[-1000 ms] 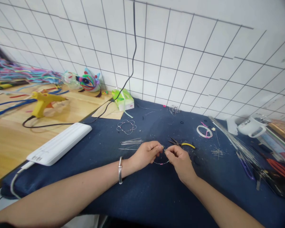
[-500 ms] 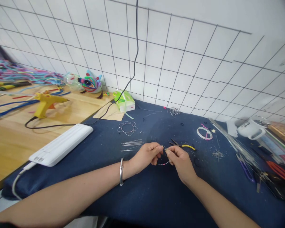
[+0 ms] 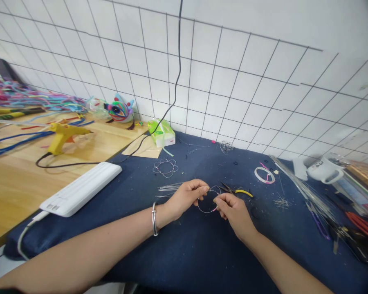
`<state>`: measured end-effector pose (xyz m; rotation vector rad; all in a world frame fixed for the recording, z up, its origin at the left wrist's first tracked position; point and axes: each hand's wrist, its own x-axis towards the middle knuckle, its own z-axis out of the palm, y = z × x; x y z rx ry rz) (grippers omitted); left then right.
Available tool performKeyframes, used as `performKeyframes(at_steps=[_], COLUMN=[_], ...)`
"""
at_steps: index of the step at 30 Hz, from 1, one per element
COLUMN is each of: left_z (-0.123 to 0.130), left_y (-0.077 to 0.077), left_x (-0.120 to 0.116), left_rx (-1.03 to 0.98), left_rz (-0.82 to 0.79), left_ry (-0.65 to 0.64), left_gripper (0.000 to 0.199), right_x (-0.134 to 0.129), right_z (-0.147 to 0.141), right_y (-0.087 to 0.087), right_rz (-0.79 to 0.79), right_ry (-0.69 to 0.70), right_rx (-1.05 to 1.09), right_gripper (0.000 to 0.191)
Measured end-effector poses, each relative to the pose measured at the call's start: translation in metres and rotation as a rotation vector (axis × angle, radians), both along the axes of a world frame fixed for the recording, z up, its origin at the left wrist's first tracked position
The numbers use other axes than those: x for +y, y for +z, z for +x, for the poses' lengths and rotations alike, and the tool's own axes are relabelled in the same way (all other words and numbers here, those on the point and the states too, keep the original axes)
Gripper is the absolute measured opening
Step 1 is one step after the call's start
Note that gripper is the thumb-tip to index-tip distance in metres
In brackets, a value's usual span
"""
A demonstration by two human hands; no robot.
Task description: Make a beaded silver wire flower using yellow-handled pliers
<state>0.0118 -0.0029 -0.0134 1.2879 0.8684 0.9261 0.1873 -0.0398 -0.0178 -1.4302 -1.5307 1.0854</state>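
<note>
- Left grip [image 3: 188, 198]: pinched on left side of a wire ring [image 3: 206, 212].
- Right grip [image 3: 233, 210]: pinching its right side, near a pink bit [image 3: 214, 210].
- That wire ring: between both, over blue desk [image 3: 202, 257].
- Pliers [image 3: 243, 192] just beyond.

Fingers [image 3: 203, 189] hide parts of the wire ring [image 3: 205, 212] from us; we see forearms [image 3: 88, 249] cut off below.

A thin silver wire ring [image 3: 206, 212], round and marked with a pink band [image 3: 214, 210], is pinched between my left grip [image 3: 188, 197] and right grip [image 3: 233, 209] over the blue tabletop [image 3: 202, 253], a smaller loop [image 3: 216, 187] arching from its far side.
</note>
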Motion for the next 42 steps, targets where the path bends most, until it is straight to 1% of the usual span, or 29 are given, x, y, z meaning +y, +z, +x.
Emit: performKeyframes(at_steps=[6,11,14,17,23,27,31,36,39,41,42], left_z=[-0.002,-0.001,0.000,-0.001,0.001,0.004,0.005,0.005,-0.001,-0.010,-0.016], left_y=[-0.001,-0.002,-0.002,-0.002,-0.004,-0.006,-0.008,-0.010,-0.005,0.002,0.006], left_x=[0.001,0.000,-0.001,-0.001,-0.004,-0.007,-0.008,-0.007,-0.003,0.004,0.010], left_rx=[0.038,-0.037,-0.103,-0.113,-0.002,0.043,0.005,0.004,0.048,0.095,0.107], left_rz=[-0.031,-0.127,-0.163,-0.119,-0.010,-0.001,0.004,-0.016,0.054,0.124,0.162], left_ry=[-0.027,-0.023,-0.011,-0.008,-0.053,-0.053,-0.031,-0.047,-0.102,-0.141,-0.124], left_gripper=[0.029,0.029,0.027,0.025,0.023,0.025,0.026,0.028,0.026,0.026,0.026], right_x=[-0.003,-0.003,-0.003,-0.004,-0.005,-0.006,-0.007,-0.006,-0.005,-0.002,0.000], right_z=[-0.002,-0.004,-0.004,-0.004,-0.002,-0.003,-0.007,-0.007,-0.006,-0.008,-0.009], right_y=[0.003,0.003,0.002,0.003,0.010,0.014,0.017,0.020,0.017,0.013,0.011], right_rz=[0.043,0.117,0.125,0.119,0.142,0.198,0.283,0.342,0.316,0.250,0.221], right_ry=[0.090,0.120,0.136,0.129,0.022,0.009,0.006,0.041,0.038,0.039,0.033], right_rx=[-0.066,-0.106,-0.123,-0.122,-0.052,-0.119,-0.201,-0.283,-0.285,-0.236,-0.193], right_gripper=[0.020,0.019,0.019,0.018,0.021,0.020,0.018,0.018,0.019,0.023,0.027])
